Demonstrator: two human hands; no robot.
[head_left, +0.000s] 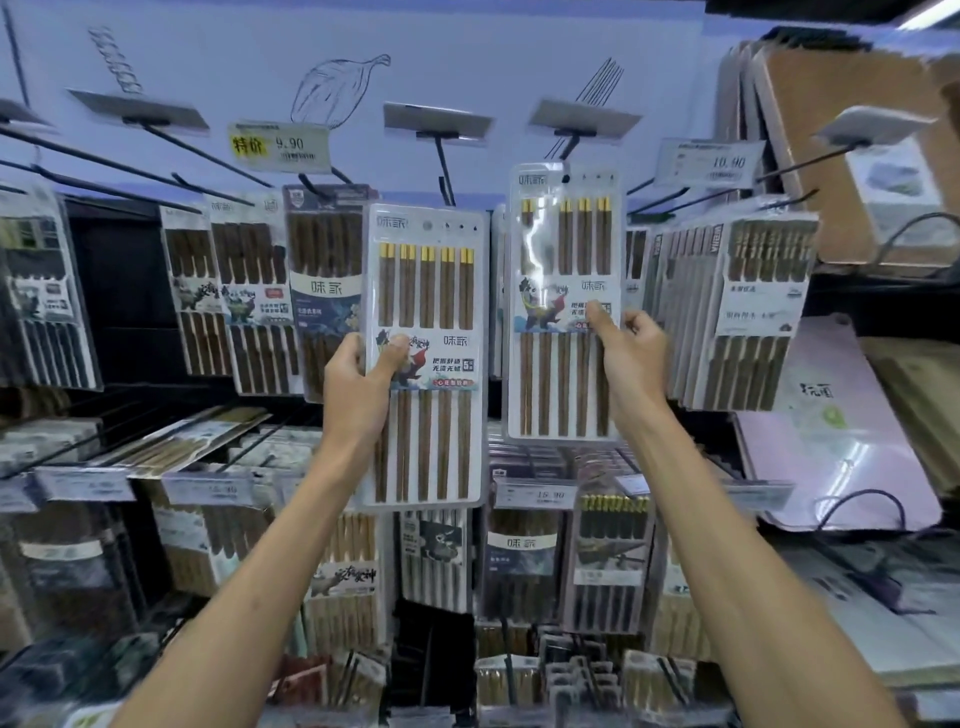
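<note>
Head view: lower chopstick pack firm in left hand fingers, upper pack in right hand.

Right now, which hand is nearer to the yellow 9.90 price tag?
Left. The left hand grips a chopstick pack below the tag; the right hand holds a second pack farther right.

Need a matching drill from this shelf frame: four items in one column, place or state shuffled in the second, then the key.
Column one
1. left hand
2. right hand
3. yellow-marked price tag
4. pink board

Column two
A. reads 9.90
B. grips the higher chopstick pack by its right edge
C. sits at the far right
D. grips the lower chopstick pack by its left edge

Pairs: 1-D, 2-B, 3-A, 4-C
</note>
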